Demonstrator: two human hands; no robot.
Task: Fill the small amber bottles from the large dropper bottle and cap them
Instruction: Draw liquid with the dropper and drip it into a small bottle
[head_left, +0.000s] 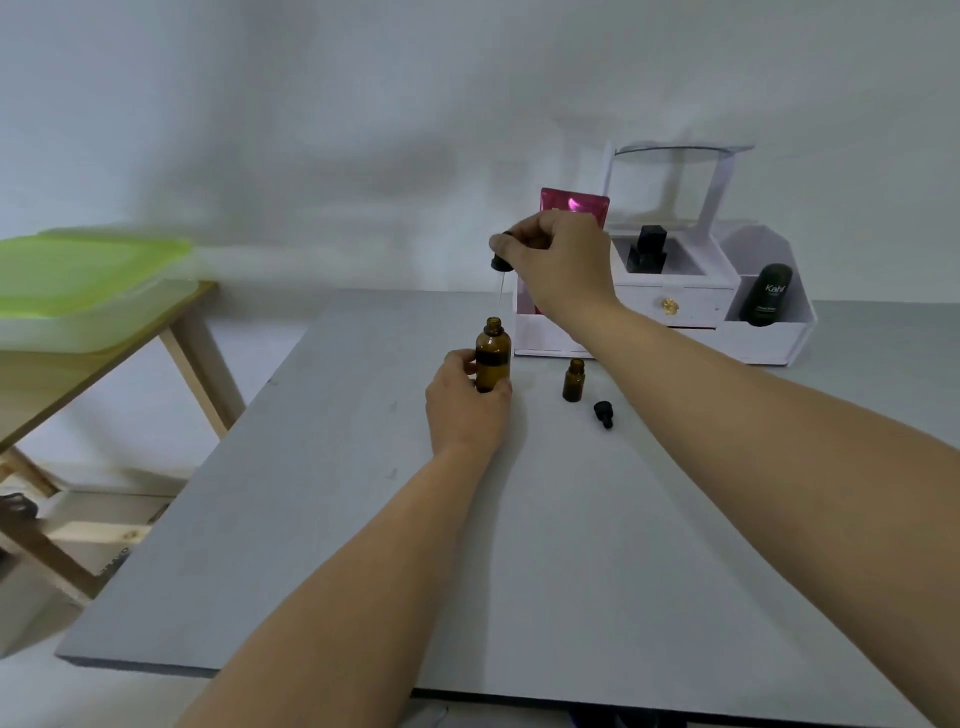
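The large amber dropper bottle (492, 357) stands upright and uncapped on the grey table (363, 519), with my left hand (464, 402) wrapped around its lower part. Directly above its mouth my right hand (558, 265) pinches the black dropper cap (501, 260), whose glass pipette (501, 291) hangs down just over the bottle's neck. A small amber bottle (573, 380) stands open to the right. Its small black cap (604, 414) lies on the table beside it.
A white organizer (670, 306) with a drawer, a mirror, black containers and a pink packet (574, 203) stands at the back right. To the left is a wooden side table (104, 374) carrying a green-lidded box (88, 280).
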